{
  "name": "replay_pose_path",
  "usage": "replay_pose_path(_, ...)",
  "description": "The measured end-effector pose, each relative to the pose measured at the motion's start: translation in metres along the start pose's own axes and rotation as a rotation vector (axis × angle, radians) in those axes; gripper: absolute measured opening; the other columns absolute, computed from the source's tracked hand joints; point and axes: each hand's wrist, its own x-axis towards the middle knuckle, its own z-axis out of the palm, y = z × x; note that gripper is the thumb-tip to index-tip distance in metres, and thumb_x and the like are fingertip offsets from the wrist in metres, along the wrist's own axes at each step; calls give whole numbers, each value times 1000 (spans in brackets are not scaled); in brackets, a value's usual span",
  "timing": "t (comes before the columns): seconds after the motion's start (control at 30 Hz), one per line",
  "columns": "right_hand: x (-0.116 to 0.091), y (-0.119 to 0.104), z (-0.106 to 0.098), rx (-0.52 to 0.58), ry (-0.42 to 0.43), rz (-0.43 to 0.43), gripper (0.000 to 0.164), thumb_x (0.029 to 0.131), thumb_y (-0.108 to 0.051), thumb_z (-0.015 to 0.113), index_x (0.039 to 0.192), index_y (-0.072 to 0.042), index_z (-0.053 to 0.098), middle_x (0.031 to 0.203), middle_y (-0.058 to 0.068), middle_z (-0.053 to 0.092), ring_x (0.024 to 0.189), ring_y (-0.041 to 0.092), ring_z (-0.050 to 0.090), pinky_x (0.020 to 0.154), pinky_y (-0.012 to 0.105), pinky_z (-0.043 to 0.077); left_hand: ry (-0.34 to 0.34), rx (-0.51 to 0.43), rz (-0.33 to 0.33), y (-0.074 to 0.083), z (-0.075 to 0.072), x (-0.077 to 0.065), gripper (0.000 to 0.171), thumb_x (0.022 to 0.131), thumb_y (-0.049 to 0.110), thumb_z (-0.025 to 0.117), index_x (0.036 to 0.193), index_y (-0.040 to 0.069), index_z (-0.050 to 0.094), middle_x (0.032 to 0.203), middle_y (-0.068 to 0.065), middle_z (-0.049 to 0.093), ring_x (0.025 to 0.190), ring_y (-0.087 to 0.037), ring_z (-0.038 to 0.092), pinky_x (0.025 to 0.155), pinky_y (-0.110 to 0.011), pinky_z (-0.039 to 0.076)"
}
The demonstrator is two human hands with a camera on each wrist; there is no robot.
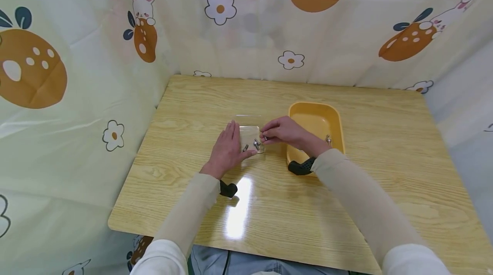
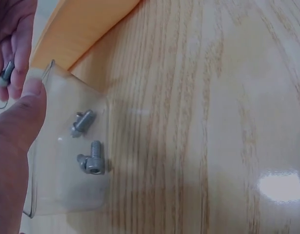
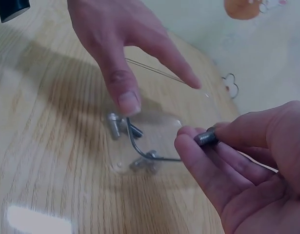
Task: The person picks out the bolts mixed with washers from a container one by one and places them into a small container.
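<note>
A small clear plastic box (image 1: 249,133) lies on the wooden table, with several metal socket-head bolts (image 2: 94,163) loose inside it. My left hand (image 1: 227,145) rests along the box's left side, fingers straight, its thumb (image 3: 126,100) touching the near rim. Over the box's right edge my right hand (image 1: 286,131) pinches one short threaded bolt (image 3: 207,138) between thumb and fingers. In the left wrist view that bolt (image 2: 7,73) shows partly, between the fingertips.
To the right of the box stands a yellow-orange tray (image 1: 335,116), partly under my right forearm, with a few bolts (image 1: 328,139) in it. A patterned curtain (image 1: 250,43) hangs behind the table (image 1: 185,108). Light glares off the tabletop near the front.
</note>
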Motion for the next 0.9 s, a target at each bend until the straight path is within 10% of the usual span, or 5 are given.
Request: replay_pose_path(0.9, 28, -7, 40, -635, 9, -81, 17, 91, 1, 58, 100, 7, 70, 94, 20, 74, 80, 26, 72, 63, 18, 51, 2, -19, -23, 1, 1, -2, 110, 90, 63, 59, 157, -5, 4, 166, -21, 6, 155, -31, 10, 124, -45, 21)
